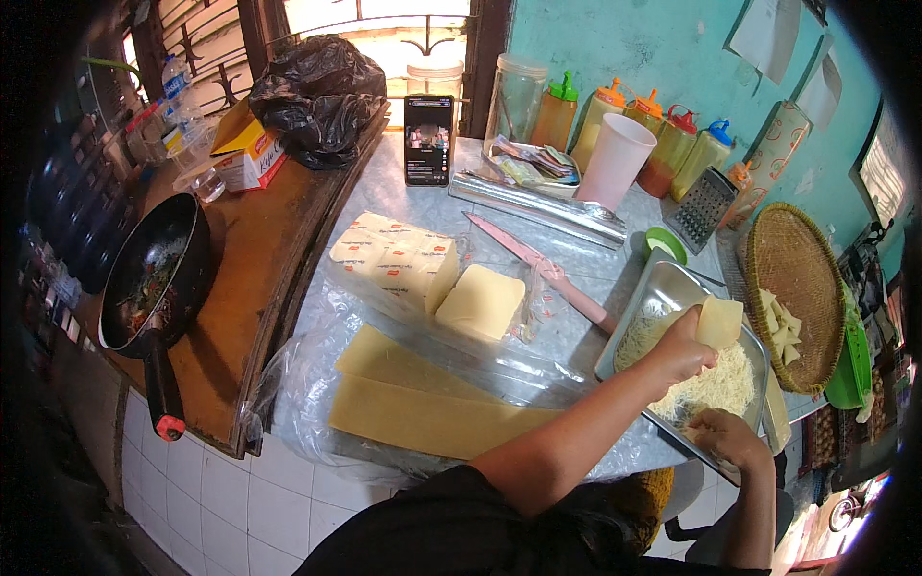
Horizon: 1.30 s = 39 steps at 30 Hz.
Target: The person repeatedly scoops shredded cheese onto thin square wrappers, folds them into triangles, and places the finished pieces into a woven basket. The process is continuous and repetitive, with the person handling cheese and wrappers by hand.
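Over the metal tray (656, 286), my left hand (680, 353) is closed on a pale yellow pastry sheet (720, 323), which looks folded. Grated cheese (715, 382) fills much of the tray. My right hand (727, 438) is at the tray's near right corner, its fingers curled into the cheese; what they pinch is partly hidden. Flat pastry strips (423, 408) lie on clear plastic to the left. Behind them sit a partly wrapped cheese block (396, 257) and a bare cut block (482, 301). A pink-handled knife (552, 274) lies behind the tray, its handle toward it.
Folded triangular pastries (782, 331) rest in a woven basket (805, 278) on the right. A box grater (706, 207), green bowl (666, 246), pink cup (618, 161), foil roll (538, 208) and phone (428, 141) stand behind. A frying pan (158, 278) sits at left.
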### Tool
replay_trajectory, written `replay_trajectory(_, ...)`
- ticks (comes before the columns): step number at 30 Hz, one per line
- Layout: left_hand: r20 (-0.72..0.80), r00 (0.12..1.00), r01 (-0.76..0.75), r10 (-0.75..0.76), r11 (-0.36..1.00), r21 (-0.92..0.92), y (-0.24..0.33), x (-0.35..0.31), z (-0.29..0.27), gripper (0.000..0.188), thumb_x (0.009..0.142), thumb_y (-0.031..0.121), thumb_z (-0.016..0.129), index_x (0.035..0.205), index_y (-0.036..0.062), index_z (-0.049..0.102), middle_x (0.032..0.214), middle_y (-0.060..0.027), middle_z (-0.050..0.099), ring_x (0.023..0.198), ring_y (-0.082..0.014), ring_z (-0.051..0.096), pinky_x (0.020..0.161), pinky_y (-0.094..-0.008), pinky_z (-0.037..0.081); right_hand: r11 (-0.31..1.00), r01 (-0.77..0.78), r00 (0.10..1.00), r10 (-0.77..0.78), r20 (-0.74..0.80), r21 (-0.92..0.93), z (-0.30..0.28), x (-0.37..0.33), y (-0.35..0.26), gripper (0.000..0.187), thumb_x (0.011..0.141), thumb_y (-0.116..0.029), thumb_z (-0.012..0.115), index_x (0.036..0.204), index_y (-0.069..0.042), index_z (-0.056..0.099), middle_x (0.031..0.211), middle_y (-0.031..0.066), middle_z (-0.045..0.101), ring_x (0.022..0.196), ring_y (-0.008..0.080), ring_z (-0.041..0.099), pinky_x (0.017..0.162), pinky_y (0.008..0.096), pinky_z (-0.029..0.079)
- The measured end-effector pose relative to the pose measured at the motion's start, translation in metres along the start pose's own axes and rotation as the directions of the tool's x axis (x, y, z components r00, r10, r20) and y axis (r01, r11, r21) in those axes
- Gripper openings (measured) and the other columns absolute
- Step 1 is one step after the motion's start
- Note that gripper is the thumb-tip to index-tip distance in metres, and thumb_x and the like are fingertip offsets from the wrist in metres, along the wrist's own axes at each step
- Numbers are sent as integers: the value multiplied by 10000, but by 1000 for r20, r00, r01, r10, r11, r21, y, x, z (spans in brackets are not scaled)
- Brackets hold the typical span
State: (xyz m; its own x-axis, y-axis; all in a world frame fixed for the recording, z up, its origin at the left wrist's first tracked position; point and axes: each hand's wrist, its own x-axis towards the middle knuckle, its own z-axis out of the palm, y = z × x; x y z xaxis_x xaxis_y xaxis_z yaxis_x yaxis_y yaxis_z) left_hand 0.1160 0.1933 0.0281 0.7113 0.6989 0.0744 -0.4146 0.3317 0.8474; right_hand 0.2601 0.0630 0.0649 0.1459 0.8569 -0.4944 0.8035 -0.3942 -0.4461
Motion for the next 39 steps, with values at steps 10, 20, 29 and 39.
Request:
replay_trajectory(10,-27,1000,3,-4,1000,-27,2,-5,5,648,661,-53,568,1271,79,391,1042,-67,532,786,-145,538,587,-266,460,989,5,999,1,-44,147,-2,-1,12,312,674,15,610,984,-11,604,936,63,623,856,153,554,792,283,442)
replay_trajectory(20,-52,998,-38,45,992,122,7,-9,5,623,640,-47,549,1241,43,412,1072,-86,532,967,-201,526,751,-292,452,935,94,990,-123,64,341,-5,-2,37,146,700,19,615,836,-24,646,810,27,629,787,136,569,740,261,450)
replay_trajectory(29,-61,989,-117,135,965,233,1,-7,5,617,632,-45,533,1235,38,431,1102,-90,535,1007,-184,520,821,-276,420,931,133,991,-117,-66,339,-7,-5,39,133,636,67,578,740,16,643,739,36,630,699,123,562,681,231,434)
replay_trajectory(39,11,999,-33,32,916,399,1,-8,3,702,682,-63,556,1345,62,363,1128,-30,546,921,-113,542,695,-230,452,751,399,852,-91,-516,527,-85,-19,-11,211,617,39,519,782,12,648,798,62,636,729,130,556,657,232,418)
